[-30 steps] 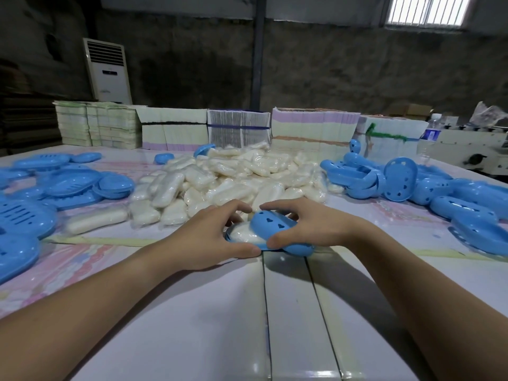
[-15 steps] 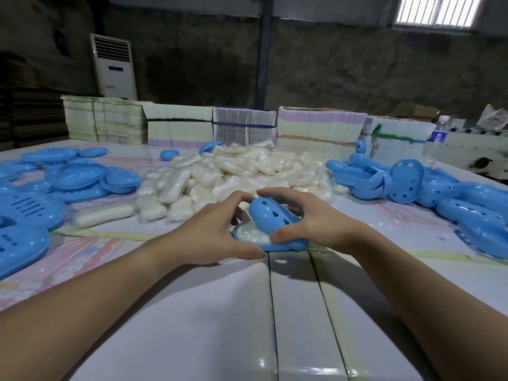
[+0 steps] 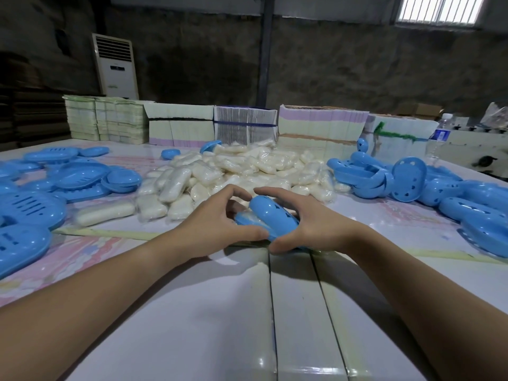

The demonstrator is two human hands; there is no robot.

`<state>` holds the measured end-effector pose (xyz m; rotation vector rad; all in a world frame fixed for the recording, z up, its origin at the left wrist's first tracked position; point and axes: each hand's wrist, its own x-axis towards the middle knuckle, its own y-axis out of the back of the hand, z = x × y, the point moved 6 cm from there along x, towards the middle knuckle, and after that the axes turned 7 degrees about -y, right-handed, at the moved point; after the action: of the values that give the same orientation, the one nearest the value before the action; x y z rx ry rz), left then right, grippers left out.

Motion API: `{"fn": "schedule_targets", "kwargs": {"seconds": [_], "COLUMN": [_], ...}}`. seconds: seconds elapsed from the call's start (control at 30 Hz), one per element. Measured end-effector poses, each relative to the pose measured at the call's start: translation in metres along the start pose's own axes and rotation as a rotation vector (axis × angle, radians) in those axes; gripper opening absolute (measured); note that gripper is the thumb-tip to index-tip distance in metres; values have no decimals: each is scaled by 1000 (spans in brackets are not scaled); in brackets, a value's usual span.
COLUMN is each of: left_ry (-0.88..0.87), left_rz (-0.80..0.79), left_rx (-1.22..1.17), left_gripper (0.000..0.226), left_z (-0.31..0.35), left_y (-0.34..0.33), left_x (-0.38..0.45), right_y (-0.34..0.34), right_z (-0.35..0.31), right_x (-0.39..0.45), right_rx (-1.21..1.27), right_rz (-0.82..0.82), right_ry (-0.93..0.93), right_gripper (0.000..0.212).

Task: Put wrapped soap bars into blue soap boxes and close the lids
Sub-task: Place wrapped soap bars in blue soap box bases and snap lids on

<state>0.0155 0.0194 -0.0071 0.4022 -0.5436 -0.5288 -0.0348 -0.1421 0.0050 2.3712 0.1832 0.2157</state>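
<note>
Blue soap box (image 3: 270, 215), apparently lengthwise away, both hands gripping.

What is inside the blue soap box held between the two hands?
In the blue soap box, under its half-lowered lid, a wrapped soap bar shows at the open left side. The left hand and right hand and the lid hide the rest.

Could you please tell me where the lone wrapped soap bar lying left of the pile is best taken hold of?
Probably across its narrow middle, from above: the wrapped soap bar lies flat and lengthwise on the table, apart from the pile, both long sides free for fingers.
</note>
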Motion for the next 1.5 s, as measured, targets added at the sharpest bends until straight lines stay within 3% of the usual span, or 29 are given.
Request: {"fn": "schedule_targets", "kwargs": {"seconds": [0.23, 0.4, 0.67, 1.03, 1.5], "left_ry": [76, 15, -11, -110, -151], "left_rz": [53, -78, -126, -164, -142], "left_rx": [-182, -424, -275, -252, -157], "left_gripper": [73, 53, 47, 45, 51], "left_z": [-2, 6, 4, 13, 14], "left_y": [3, -13, -12, -8, -5], "left_x": [2, -1, -1, -2, 0], "right_y": [0, 2, -12, -16, -17], "right_z": [-8, -14, -6, -9, -16], "right_x": [0, 0, 4, 2, 0], "right_rx": [151, 235, 204, 179, 263], "right_rz": [136, 204, 36, 13, -30], "right_ry": [66, 127, 49, 47, -12], "right_gripper": [81, 82, 89, 103, 92]}}
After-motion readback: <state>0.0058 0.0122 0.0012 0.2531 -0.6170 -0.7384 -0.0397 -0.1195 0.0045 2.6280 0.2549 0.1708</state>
